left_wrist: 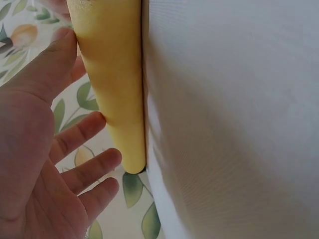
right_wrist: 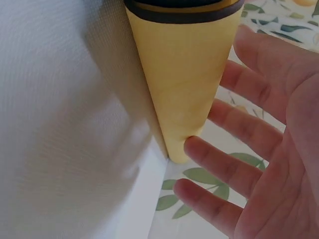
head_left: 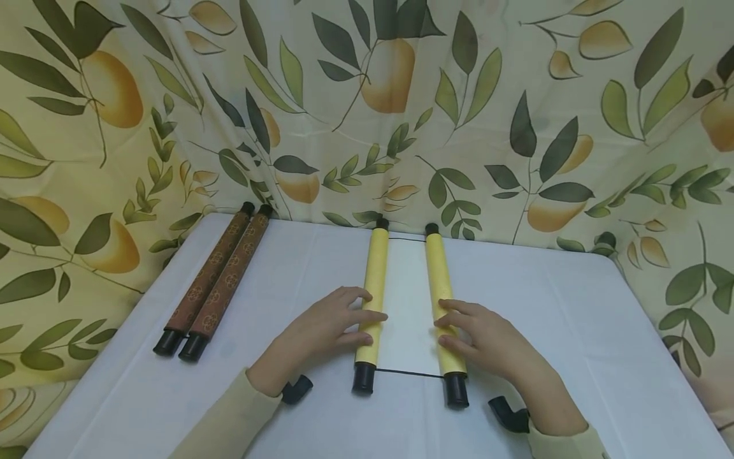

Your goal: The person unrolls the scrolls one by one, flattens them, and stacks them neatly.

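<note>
Left hand (head_left: pixel 335 322) and right hand (head_left: pixel 484 335), fingers loosely spread, are rested on two yellow rolls (head_left: pixel 376 268) of a scroll (head_left: pixel 408 319), laid lengthwise away between them on the desk (head_left: pixel 545 293); pressure cannot be surely judged.

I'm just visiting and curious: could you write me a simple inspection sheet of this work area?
Surface: white tablecloth, lightly creased.
Job's things: left yellow roll and right yellow roll, black-ended, with a pale sheet between.
Clutter: two brown patterned rolls, side by side, at left.
Hands: left hand touches the left yellow roll; right hand touches the right.
Cables: nothing seen.
Surroundings: hanging cloth printed with leaves and fruit.
</note>
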The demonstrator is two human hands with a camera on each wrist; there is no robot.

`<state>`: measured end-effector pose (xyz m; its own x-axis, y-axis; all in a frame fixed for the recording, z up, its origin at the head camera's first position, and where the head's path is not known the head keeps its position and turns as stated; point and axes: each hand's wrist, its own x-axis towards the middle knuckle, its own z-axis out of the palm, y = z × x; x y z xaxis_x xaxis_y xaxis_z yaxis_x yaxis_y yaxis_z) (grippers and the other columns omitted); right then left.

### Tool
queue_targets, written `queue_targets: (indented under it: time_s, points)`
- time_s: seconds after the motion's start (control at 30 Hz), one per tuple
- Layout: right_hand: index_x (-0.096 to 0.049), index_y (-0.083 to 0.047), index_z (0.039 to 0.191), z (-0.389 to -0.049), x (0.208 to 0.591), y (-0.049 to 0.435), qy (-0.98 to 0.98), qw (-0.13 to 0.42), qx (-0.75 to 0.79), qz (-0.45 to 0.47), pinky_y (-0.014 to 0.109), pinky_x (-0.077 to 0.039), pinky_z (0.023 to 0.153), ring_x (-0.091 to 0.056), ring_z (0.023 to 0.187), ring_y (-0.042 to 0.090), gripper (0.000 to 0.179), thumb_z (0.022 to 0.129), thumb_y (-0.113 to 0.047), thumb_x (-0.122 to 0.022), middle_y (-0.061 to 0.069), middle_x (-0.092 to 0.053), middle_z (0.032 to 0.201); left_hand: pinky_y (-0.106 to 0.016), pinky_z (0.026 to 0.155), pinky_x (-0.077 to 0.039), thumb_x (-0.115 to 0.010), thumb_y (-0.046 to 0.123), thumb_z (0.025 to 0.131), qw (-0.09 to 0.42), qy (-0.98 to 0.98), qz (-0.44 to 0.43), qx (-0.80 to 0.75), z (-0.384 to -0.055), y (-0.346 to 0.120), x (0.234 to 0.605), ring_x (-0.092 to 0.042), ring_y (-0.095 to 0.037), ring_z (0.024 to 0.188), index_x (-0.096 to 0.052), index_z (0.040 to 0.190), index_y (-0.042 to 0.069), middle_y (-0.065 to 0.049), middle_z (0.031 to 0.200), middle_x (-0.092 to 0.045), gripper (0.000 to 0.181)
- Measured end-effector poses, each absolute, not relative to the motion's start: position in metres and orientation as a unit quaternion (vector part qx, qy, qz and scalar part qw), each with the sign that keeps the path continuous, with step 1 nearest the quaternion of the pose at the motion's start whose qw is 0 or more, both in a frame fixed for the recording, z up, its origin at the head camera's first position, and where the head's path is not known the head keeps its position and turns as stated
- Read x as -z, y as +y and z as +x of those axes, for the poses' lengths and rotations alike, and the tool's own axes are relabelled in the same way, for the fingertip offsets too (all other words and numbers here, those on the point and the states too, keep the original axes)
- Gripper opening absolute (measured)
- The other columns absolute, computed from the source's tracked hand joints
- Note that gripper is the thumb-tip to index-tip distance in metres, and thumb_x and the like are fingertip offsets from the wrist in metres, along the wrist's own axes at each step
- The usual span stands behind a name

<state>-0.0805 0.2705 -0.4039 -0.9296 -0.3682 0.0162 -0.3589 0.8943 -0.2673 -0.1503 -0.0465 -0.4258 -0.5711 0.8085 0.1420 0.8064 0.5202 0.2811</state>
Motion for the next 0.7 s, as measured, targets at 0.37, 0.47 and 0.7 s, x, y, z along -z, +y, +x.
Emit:
queue_targets:
  time_s: [0.37,0.47,0.7]
  points:
    - [-0.077,-0.022,0.109,-0.0784,0.4029,0.2745,0.973,0.014,0.139,-0.185,0.056,-0.046,0.100,-0.055,0.129,0.035,0.023,0.093,-0.037,-0.070,0.008,-0.056,0.144,-0.041,0.117,-0.031,-0.058,0.053,0.095,0.001,0.878,0.449,-0.167,-0.1494,-0.0481,0.4270,-0.034,-0.029,0.145,-0.066,0.129,0.033,0.000,0.158,-0.039,0.040]
    - [-0.076,-0.021,0.111,-0.0777,0.4018,0.2757,0.972,0.022,0.144,-0.182,0.054,-0.047,0.100,-0.055,0.129,0.034,0.024,0.093,-0.037,-0.070,0.007,-0.054,0.146,-0.043,0.119,-0.026,-0.057,0.053,0.096,0.007,0.876,0.454,-0.164,-0.1498,-0.0489,0.4274,-0.031,-0.033,0.147,-0.065,0.130,0.031,0.003,0.160,-0.036,0.041]
    - [-0.073,-0.021,0.119,-0.0780,0.3987,0.2789,0.973,0.020,0.140,-0.184,0.055,-0.051,0.092,-0.063,0.118,0.034,0.030,0.094,-0.037,-0.068,0.009,-0.054,0.145,-0.045,0.119,-0.026,-0.058,0.052,0.095,0.008,0.871,0.458,-0.177,-0.1528,-0.0504,0.4269,-0.038,-0.036,0.143,-0.066,0.126,0.028,-0.002,0.153,-0.047,0.040]
